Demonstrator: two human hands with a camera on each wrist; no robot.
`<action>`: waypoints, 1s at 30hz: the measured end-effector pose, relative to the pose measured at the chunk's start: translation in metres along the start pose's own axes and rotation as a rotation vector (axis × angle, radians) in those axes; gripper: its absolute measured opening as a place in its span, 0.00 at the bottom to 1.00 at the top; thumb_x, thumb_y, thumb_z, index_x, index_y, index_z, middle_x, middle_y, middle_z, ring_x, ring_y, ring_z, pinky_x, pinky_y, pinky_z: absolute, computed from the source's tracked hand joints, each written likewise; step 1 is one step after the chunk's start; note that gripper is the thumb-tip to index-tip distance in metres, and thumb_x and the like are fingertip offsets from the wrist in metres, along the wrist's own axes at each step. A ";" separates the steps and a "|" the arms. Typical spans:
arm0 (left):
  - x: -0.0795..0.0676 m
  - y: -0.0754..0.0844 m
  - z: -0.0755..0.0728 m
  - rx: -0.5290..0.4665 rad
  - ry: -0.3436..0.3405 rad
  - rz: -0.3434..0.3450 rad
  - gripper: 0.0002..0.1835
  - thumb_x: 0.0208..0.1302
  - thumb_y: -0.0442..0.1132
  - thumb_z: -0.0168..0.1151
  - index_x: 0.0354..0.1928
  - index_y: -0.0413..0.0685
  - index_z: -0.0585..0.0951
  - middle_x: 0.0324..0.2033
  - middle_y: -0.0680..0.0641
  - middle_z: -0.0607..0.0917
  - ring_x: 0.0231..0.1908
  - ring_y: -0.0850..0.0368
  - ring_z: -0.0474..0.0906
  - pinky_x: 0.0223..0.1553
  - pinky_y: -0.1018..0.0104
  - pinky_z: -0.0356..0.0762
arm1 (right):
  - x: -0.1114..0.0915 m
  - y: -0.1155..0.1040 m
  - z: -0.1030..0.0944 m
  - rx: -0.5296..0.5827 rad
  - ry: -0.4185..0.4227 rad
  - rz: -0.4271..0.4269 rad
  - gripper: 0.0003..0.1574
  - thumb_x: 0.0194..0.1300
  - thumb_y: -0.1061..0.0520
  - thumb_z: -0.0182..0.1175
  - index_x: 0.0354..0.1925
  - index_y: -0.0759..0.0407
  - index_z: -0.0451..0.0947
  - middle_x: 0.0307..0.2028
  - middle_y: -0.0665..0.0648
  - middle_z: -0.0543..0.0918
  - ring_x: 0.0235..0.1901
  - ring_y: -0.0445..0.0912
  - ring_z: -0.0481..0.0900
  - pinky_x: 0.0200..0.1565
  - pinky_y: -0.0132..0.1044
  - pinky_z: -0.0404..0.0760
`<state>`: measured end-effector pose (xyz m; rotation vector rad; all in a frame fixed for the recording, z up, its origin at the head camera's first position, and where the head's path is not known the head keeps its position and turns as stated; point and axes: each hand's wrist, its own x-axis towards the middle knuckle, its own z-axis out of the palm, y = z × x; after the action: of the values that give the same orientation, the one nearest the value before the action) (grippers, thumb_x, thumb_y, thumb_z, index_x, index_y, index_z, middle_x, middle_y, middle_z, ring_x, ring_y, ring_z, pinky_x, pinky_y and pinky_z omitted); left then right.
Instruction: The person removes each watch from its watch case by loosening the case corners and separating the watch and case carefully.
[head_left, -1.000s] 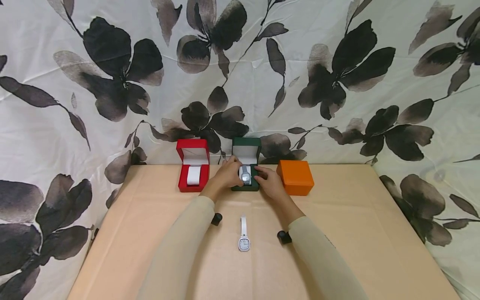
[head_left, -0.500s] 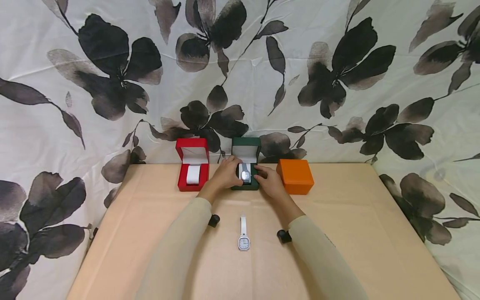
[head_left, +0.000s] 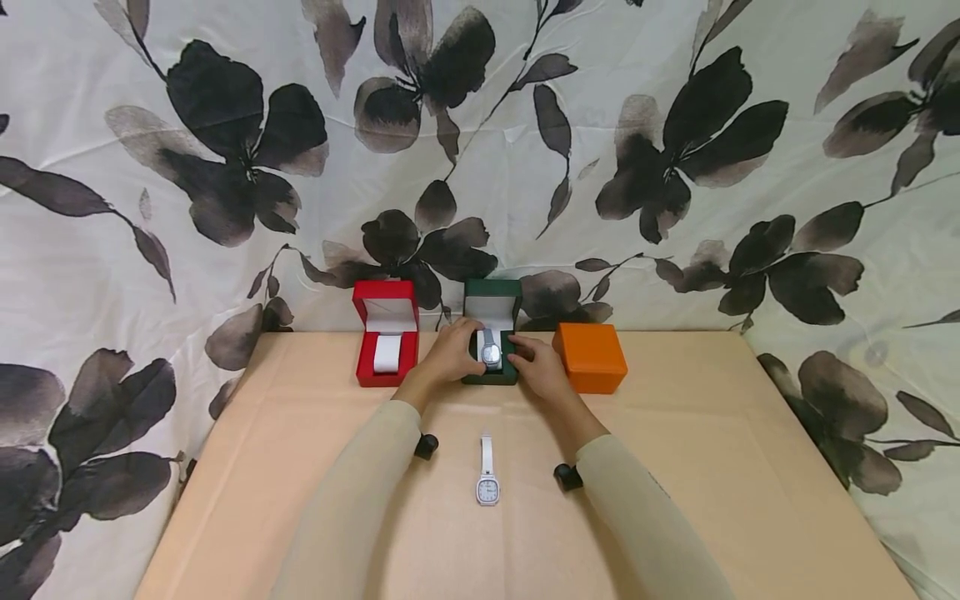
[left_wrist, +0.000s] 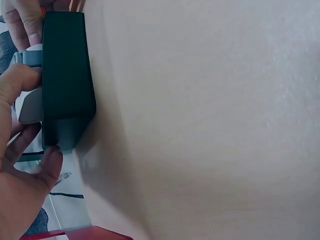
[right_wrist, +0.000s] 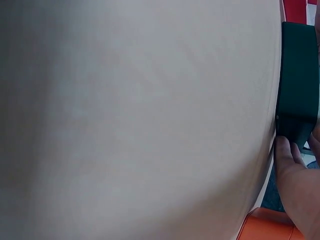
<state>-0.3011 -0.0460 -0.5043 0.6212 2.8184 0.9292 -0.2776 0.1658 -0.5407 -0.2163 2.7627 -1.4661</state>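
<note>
Head view: your left hand (head_left: 448, 354) and right hand (head_left: 542, 365) grip the green box (head_left: 491, 379), between the red box (head_left: 381, 381) and orange box (head_left: 590, 358). Inside sits a silver watch (head_left: 491, 353), its dial unreadable; a second watch (head_left: 487, 488) lies nearer you. Left wrist: your fingers hide part of the cushion (left_wrist: 30, 107). Right wrist: your fingertips touch the box's side.

Green box (left_wrist: 65, 70) smooth, satiny; watch (head_left: 491, 354) inside metallic-looking; tabletop (head_left: 675, 467) smooth; backdrop (head_left: 525, 183) creased cloth.

2 long beige sleeves (head_left: 348, 492), pretty plain tbh, a stubby black gadget (head_left: 427, 447) by each cuff, thin dark mark (head_left: 657, 482) up-sleeve from the right cuff (head_left: 594, 443).
</note>
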 end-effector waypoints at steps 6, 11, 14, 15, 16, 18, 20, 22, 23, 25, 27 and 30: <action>-0.002 0.001 0.001 0.008 -0.004 -0.001 0.39 0.53 0.41 0.75 0.69 0.44 0.72 0.65 0.44 0.76 0.61 0.46 0.71 0.70 0.50 0.68 | -0.001 0.000 0.000 0.003 -0.001 -0.006 0.27 0.73 0.59 0.63 0.69 0.59 0.76 0.65 0.67 0.78 0.63 0.59 0.80 0.68 0.51 0.76; -0.002 0.003 0.001 0.037 -0.003 0.014 0.39 0.54 0.41 0.74 0.69 0.44 0.73 0.67 0.44 0.76 0.66 0.46 0.71 0.79 0.43 0.52 | -0.002 0.001 0.001 -0.004 0.001 -0.004 0.27 0.73 0.59 0.63 0.69 0.58 0.76 0.65 0.67 0.78 0.63 0.59 0.80 0.68 0.52 0.76; -0.003 0.003 0.000 0.044 0.007 0.024 0.38 0.54 0.41 0.74 0.69 0.44 0.73 0.67 0.44 0.77 0.68 0.45 0.71 0.80 0.39 0.46 | -0.003 0.000 0.001 -0.011 0.004 -0.001 0.28 0.73 0.59 0.63 0.69 0.58 0.76 0.66 0.67 0.78 0.63 0.59 0.80 0.68 0.52 0.76; -0.003 0.004 -0.001 0.046 0.011 0.027 0.38 0.54 0.41 0.74 0.69 0.44 0.73 0.67 0.44 0.77 0.68 0.45 0.71 0.80 0.39 0.46 | -0.003 0.000 0.001 -0.012 0.003 -0.001 0.28 0.73 0.59 0.63 0.69 0.58 0.75 0.66 0.67 0.78 0.63 0.59 0.80 0.68 0.52 0.76; -0.003 0.004 -0.001 0.050 0.013 0.030 0.38 0.54 0.41 0.74 0.68 0.44 0.73 0.66 0.44 0.77 0.68 0.45 0.71 0.80 0.39 0.46 | -0.003 -0.001 0.001 -0.013 0.002 -0.001 0.28 0.73 0.59 0.63 0.69 0.58 0.75 0.66 0.67 0.78 0.63 0.59 0.80 0.68 0.52 0.76; -0.004 0.004 -0.002 0.051 0.022 0.034 0.38 0.53 0.41 0.74 0.68 0.44 0.74 0.65 0.44 0.78 0.66 0.46 0.72 0.79 0.40 0.50 | -0.003 -0.001 0.001 -0.011 -0.002 0.000 0.28 0.74 0.58 0.63 0.69 0.57 0.75 0.66 0.66 0.77 0.64 0.59 0.79 0.68 0.51 0.76; -0.005 0.005 -0.002 0.052 0.032 0.042 0.38 0.53 0.41 0.74 0.68 0.44 0.74 0.64 0.44 0.78 0.64 0.45 0.73 0.77 0.44 0.58 | -0.003 -0.001 0.000 -0.009 -0.001 -0.003 0.28 0.74 0.58 0.63 0.69 0.57 0.75 0.66 0.66 0.77 0.64 0.59 0.79 0.68 0.51 0.76; -0.005 0.006 -0.003 0.044 0.041 0.048 0.38 0.53 0.41 0.74 0.68 0.44 0.74 0.63 0.43 0.79 0.61 0.45 0.72 0.72 0.47 0.65 | -0.003 -0.001 0.000 -0.009 0.004 -0.010 0.28 0.73 0.59 0.63 0.69 0.58 0.75 0.66 0.67 0.77 0.64 0.59 0.79 0.68 0.52 0.76; -0.005 0.007 -0.004 0.039 0.046 0.051 0.38 0.53 0.41 0.74 0.68 0.44 0.74 0.63 0.43 0.79 0.59 0.44 0.72 0.69 0.48 0.67 | -0.003 -0.001 0.000 -0.008 0.009 -0.014 0.28 0.73 0.59 0.63 0.69 0.58 0.76 0.66 0.67 0.77 0.64 0.60 0.79 0.68 0.52 0.76; -0.006 0.008 -0.004 0.034 0.047 0.050 0.38 0.53 0.41 0.75 0.68 0.44 0.74 0.63 0.43 0.79 0.58 0.45 0.71 0.65 0.50 0.70 | -0.003 -0.001 0.000 -0.012 0.016 -0.023 0.28 0.73 0.60 0.63 0.68 0.59 0.76 0.65 0.68 0.78 0.63 0.61 0.79 0.67 0.54 0.76; -0.007 0.009 -0.005 0.023 0.043 0.046 0.38 0.53 0.40 0.75 0.68 0.44 0.74 0.63 0.43 0.79 0.58 0.45 0.70 0.64 0.50 0.71 | -0.002 -0.001 0.001 -0.025 0.023 -0.030 0.27 0.73 0.61 0.63 0.68 0.60 0.76 0.65 0.69 0.78 0.62 0.62 0.80 0.67 0.54 0.77; -0.008 0.011 -0.005 0.000 0.035 0.040 0.39 0.53 0.40 0.75 0.69 0.45 0.73 0.64 0.44 0.78 0.60 0.44 0.68 0.65 0.49 0.71 | -0.002 0.000 0.001 -0.029 0.024 -0.023 0.27 0.73 0.60 0.63 0.68 0.60 0.76 0.65 0.69 0.78 0.62 0.62 0.79 0.67 0.54 0.77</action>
<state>-0.2914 -0.0440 -0.4934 0.6707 2.8466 0.9556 -0.2759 0.1648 -0.5417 -0.2330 2.8106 -1.4441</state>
